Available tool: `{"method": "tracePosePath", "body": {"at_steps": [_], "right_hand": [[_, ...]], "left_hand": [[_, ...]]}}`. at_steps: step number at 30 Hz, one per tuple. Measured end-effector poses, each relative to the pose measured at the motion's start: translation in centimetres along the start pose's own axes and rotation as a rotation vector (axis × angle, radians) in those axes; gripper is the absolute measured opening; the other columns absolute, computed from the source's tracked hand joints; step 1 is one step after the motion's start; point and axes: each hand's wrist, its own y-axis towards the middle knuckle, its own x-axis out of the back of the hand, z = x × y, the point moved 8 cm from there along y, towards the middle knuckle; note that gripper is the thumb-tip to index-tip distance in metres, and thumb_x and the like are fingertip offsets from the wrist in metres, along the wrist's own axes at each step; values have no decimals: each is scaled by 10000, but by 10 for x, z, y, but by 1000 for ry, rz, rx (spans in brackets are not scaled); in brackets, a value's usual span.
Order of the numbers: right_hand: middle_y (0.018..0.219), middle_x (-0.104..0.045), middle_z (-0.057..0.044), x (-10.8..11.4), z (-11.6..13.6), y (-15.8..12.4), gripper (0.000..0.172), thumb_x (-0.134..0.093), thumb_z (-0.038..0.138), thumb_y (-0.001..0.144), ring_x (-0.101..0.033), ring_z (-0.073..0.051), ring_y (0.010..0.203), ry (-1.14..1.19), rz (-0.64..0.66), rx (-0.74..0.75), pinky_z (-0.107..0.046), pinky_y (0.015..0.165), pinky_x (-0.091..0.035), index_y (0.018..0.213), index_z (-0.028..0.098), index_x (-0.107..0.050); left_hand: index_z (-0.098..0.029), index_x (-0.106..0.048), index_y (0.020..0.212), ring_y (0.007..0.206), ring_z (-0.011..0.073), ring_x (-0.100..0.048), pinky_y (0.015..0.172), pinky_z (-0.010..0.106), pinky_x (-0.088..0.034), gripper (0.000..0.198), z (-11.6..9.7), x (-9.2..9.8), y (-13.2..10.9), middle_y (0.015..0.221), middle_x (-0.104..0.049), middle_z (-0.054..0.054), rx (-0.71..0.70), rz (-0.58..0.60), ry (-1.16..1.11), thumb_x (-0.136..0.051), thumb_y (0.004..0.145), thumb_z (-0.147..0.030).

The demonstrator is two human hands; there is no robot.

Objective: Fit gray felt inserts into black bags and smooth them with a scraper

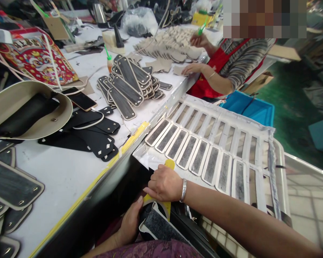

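My right hand (165, 183), with a silver bracelet at the wrist, is closed round a yellow hand tool (170, 164). Yellow parts show above and below the fist; the tool's exact kind is hidden. Below it, over my lap, is a dark strip-shaped panel with pale edges (164, 225). My left hand (130, 220) curls against the left side of this panel, its fingertips near the tool's lower part. Most of those fingers are hidden. Just beyond my right hand, several similar dark panels (187, 152) lie in a row on a white slatted rack (254, 166).
Piled on the white table (61, 179) are riveted dark straps (126, 86) and black pieces (83, 134). A phone (82, 99) and a cream rounded piece (66, 107) lie at left. Opposite, a co-worker's hands (192, 68) work beside stacked beige pieces (169, 44). Behind the rack stands a blue bin (254, 107).
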Motion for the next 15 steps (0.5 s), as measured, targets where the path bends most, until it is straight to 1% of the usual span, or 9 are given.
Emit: {"method": "tracePosePath", "body": {"at_steps": [5,11,15], "right_hand": [[537,-560,-4,2,1,1,424,-381,388,892,-419,-121,509,-6,6,18,-323,589,-251,560,181,-544],[535,-564,3,1,0,-2,452,-345,402,906,-434,-124,509,-2,0,-1,-320,589,-256,560,181,-536],[539,-569,-5,1,-1,-3,437,-376,394,898,-441,-122,511,9,-7,-22,-322,586,-247,559,175,-545]], "left_hand": [[-146,-676,867,1061,287,-561,945,409,-439,365,1,9,1,939,-696,79,-26,-45,-20,-556,772,-477],[-195,-671,765,1044,290,-562,928,401,-445,300,-2,20,4,874,-697,78,-81,-73,177,-579,747,-480],[-207,-670,746,1037,292,-560,934,407,-435,304,-8,19,4,834,-696,72,-105,-71,259,-554,756,-488]]}}
